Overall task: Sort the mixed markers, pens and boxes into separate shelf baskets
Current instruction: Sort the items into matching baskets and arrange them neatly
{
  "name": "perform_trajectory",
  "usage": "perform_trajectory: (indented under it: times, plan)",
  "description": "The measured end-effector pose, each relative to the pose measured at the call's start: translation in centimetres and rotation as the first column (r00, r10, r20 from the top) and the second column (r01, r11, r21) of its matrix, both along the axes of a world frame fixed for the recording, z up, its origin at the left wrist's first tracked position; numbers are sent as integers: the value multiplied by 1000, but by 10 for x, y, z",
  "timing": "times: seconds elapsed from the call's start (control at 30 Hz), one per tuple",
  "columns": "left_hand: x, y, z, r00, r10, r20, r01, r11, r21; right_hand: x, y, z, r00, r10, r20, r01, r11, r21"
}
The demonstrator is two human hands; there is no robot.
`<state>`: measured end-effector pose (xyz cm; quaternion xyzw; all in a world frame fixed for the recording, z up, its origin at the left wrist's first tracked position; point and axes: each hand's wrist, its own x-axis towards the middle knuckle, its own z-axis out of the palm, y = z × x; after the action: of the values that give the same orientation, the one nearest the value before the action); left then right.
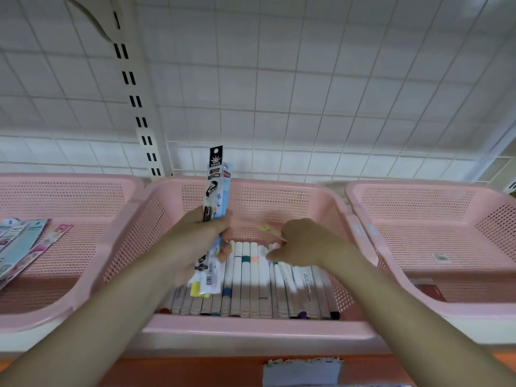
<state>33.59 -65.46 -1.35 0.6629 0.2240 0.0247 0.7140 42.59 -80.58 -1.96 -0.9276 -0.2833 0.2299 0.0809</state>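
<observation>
Three pink mesh baskets stand in a row on the shelf. The middle basket (279, 196) holds a row of several white markers (251, 277) with coloured bands. My left hand (201, 236) grips a bunch of long packaged pens (215, 188), held upright over the middle basket's left side. My right hand (304, 241) reaches down into the same basket, fingers curled at the far ends of the markers; a thin pale pink item with a yellow mark (268, 229) shows by its fingertips. Whether the fingers pinch it is unclear.
The left basket (69, 191) contains flat printed packets (25, 244). In the right basket (418, 196) a dark red item (430, 291) lies near the front, a small sticker on the mesh floor. A white wire grid backs the shelf. A torn label (301, 371) hangs on the orange shelf edge.
</observation>
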Motion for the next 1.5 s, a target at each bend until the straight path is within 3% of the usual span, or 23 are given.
perform_trajectory:
  times: [0.17, 0.43, 0.53, 0.63, 0.8, 0.87, 1.0, 1.03, 1.17, 1.33, 1.5]
  plan:
    - [-11, 3, -3, 1000, -20, -24, 20, 1000, -19, -4, 8, -5, 1000, -1, 17, 2, 999, -53]
    - [-18, 7, -1, 999, 38, 18, -37, 998, -49, -5, 17, -6, 989, -55, 139, 40, 994, 104]
    - [-17, 8, -1, 996, 83, 41, -81, 995, -53, -10, 14, -11, 999, 50, 19, -51, 998, 45]
    - [-14, 9, -2, 991, 120, 53, -118, 992, -38, -13, 8, -5, 992, 74, -100, -64, 993, 102]
    - [-9, -5, -6, 978, 180, 105, -180, 984, -8, -4, -5, 7, 989, -128, 71, 82, 888, 452]
    - [-8, -12, -5, 973, 206, 103, -206, 978, -16, 5, -10, 11, 979, -161, 125, 84, 879, 469]
    - [-9, -8, 4, 963, 257, 86, -232, 946, -226, 5, -6, 21, 971, -159, 177, 70, 903, 425]
    - [-11, -3, 7, 964, 247, 99, -221, 951, -218, 1, -4, 25, 972, -165, 170, 72, 890, 451]
    - [-26, 27, 18, 952, 249, 181, -236, 968, -86, -22, 20, 43, 969, -138, 205, 3, 837, 547]
    - [-46, 94, 30, 894, 333, 299, -326, 942, -77, -52, 78, 59, 954, -149, 260, -63, 748, 661]
    - [-82, 192, 40, 895, 348, 280, -336, 937, -90, -91, 169, 67, 957, -163, 241, -69, 677, 733]
